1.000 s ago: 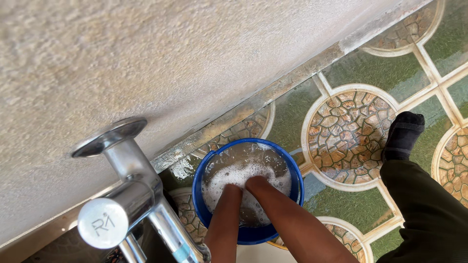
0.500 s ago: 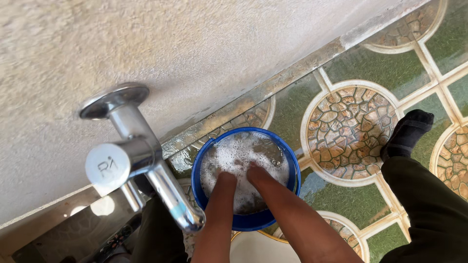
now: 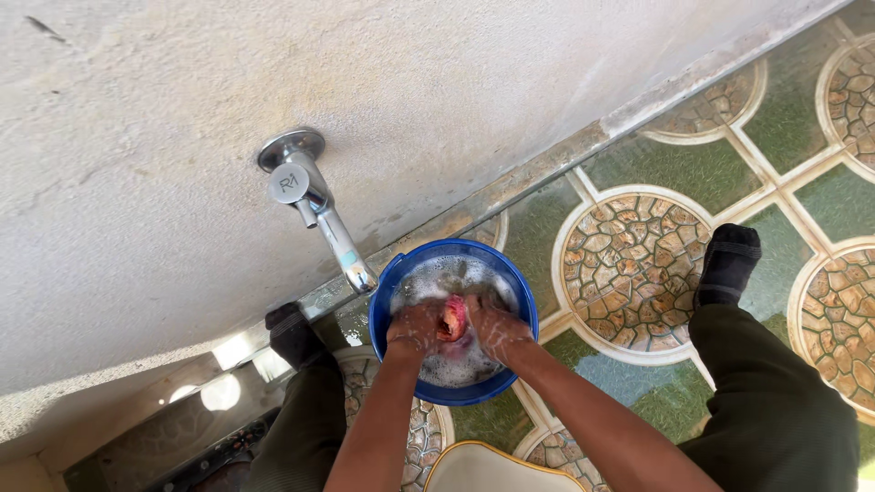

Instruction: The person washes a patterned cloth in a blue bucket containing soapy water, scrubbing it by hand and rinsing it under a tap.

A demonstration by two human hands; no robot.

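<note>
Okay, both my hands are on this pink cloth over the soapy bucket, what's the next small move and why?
Probably rub the pink cloth between the left hand and right hand again, then dip it. Suds cling to both hands, and the cloth sits above the foamy water in the blue bucket, so it likely isn't rinsed.

I am seeing suds hiding the bucket [image 3: 392,282] bottom. My hands, left [image 3: 415,328] and right [image 3: 495,330], are covering most of the pink cloth [image 3: 453,319], so its kind is staying unclear. The bottom edge is cutting off the cream object [image 3: 492,466] and both arms.
</note>
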